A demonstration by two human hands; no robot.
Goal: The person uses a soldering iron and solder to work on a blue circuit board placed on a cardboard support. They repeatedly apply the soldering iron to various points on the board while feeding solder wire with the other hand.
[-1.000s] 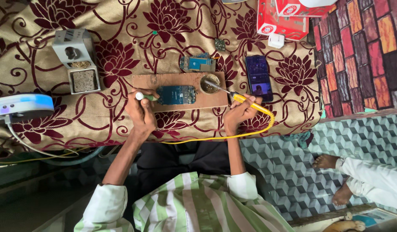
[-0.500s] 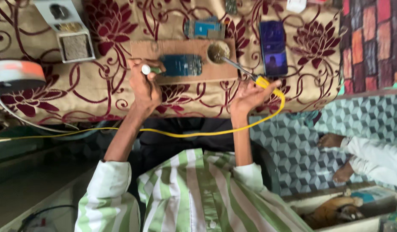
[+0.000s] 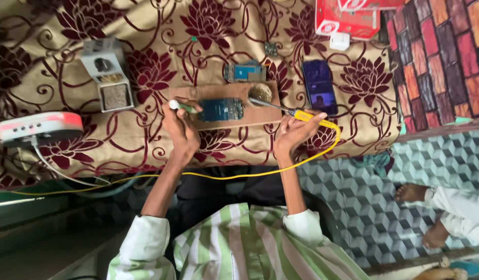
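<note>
red box (image 3: 348,19): far right of the cloth, flat rectangular carton, red with white patches, partly cut by the picture's top edge.
white tag (image 3: 339,40): small white block touching the red box's near edge.
phone (image 3: 320,86): lies flat, near of the box, right of the wooden board; upright dark rectangle, screen dim blue-violet.

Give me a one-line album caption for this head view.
Right hand touches yellow soldering iron to tin; left hand holds green tool beside circuit board.
</note>
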